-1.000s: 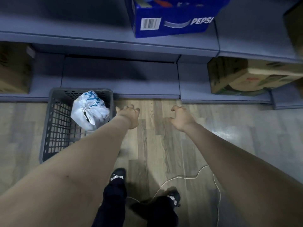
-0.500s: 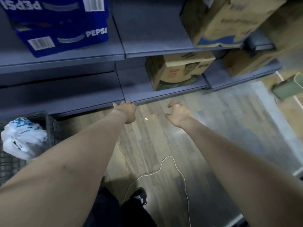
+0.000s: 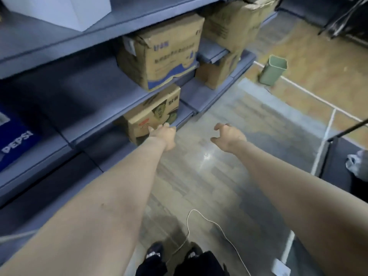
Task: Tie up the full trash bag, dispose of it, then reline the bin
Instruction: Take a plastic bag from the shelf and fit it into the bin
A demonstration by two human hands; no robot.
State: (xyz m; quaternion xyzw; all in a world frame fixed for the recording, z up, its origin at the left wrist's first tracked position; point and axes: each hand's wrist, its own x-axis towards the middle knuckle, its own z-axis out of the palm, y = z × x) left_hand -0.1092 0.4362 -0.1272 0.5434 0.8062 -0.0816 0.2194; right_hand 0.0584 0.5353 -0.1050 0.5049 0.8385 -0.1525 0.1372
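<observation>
A pale green bin (image 3: 273, 70) stands upright on the floor far ahead to the right, past the end of the shelving; its inside cannot be seen. Both my arms reach forward over the floor. My left hand (image 3: 163, 134) hangs with loosely curled fingers and holds nothing. My right hand (image 3: 229, 136) is the same, fingers loosely bent, holding nothing. The tied white trash bag and the grey crate are out of view.
Grey shelving (image 3: 83, 108) runs along the left with cardboard boxes (image 3: 159, 50) and a blue Pepsi case (image 3: 16, 140). A white cable (image 3: 207, 222) lies on the floor by my feet. A dark frame (image 3: 336, 154) with a whitish bag (image 3: 356, 162) stands at the right edge.
The view has swung right along the shelves. The crate with the white bag has left the frame on the left, and the green bin has come closer. Both hands stay held out, holding nothing.
</observation>
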